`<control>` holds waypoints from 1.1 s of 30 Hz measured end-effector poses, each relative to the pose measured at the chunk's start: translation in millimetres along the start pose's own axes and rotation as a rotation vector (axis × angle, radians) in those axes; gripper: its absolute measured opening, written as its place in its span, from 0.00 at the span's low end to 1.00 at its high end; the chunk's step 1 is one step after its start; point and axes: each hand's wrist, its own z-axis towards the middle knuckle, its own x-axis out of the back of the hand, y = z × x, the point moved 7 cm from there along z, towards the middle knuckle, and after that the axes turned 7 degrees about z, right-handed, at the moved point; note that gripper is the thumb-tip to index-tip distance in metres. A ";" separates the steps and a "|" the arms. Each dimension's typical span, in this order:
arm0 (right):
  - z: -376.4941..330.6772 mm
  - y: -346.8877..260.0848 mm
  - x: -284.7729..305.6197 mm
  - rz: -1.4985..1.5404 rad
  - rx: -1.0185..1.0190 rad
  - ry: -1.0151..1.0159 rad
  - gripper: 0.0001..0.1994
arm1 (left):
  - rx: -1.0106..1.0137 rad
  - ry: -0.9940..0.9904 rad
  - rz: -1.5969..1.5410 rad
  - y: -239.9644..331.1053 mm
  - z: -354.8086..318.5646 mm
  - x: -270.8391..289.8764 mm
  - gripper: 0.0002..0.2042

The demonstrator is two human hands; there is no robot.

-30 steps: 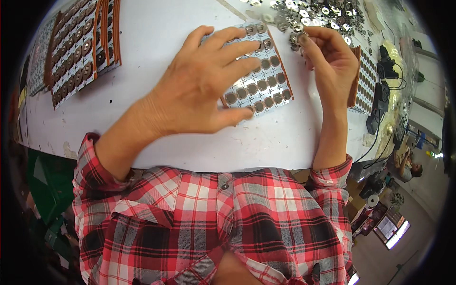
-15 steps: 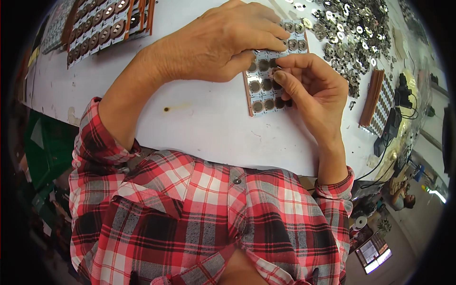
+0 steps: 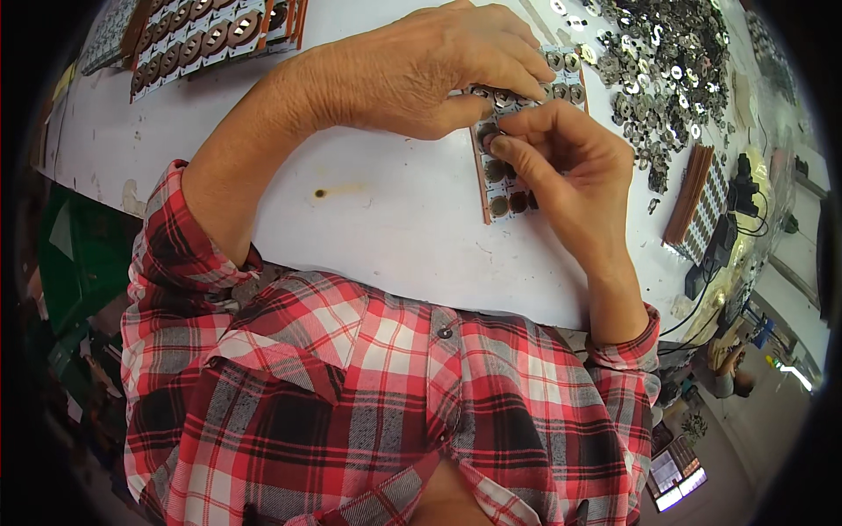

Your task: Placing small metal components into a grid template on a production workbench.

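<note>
A panel of joined small white circuit boards [image 3: 498,188] with brown edges lies flat on the table. Its nearer rows show dark round pads, while silvery clips sit on the farther rows. My left hand [image 3: 465,66] arches over the panel's left and far part, thumb apart from the bent fingers; its palm side is hidden. At the panel's left side, my right hand [image 3: 574,158] pinches thumb against index finger over a dark round pad [image 3: 488,131]. A small metal clip seems to be between those fingertips, mostly covered by them.
Loose metal clips [image 3: 671,79] are heaped at the far right. Stacked panels stand at the far left [image 3: 197,44] and at the right [image 3: 697,197]. Black adapters and cables [image 3: 724,241] line the right edge. Another person [image 3: 732,373] is in the background.
My right hand has shifted left across the panel, from the third column to the left edge. My left hand sits slightly farther up, uncovering a row with clips. The whole view has shifted slightly.
</note>
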 end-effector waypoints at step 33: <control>-4.9 -18.8 59.9 -0.515 0.430 0.370 0.09 | 0.063 -0.055 0.250 -4.6 -9.2 -14.9 0.25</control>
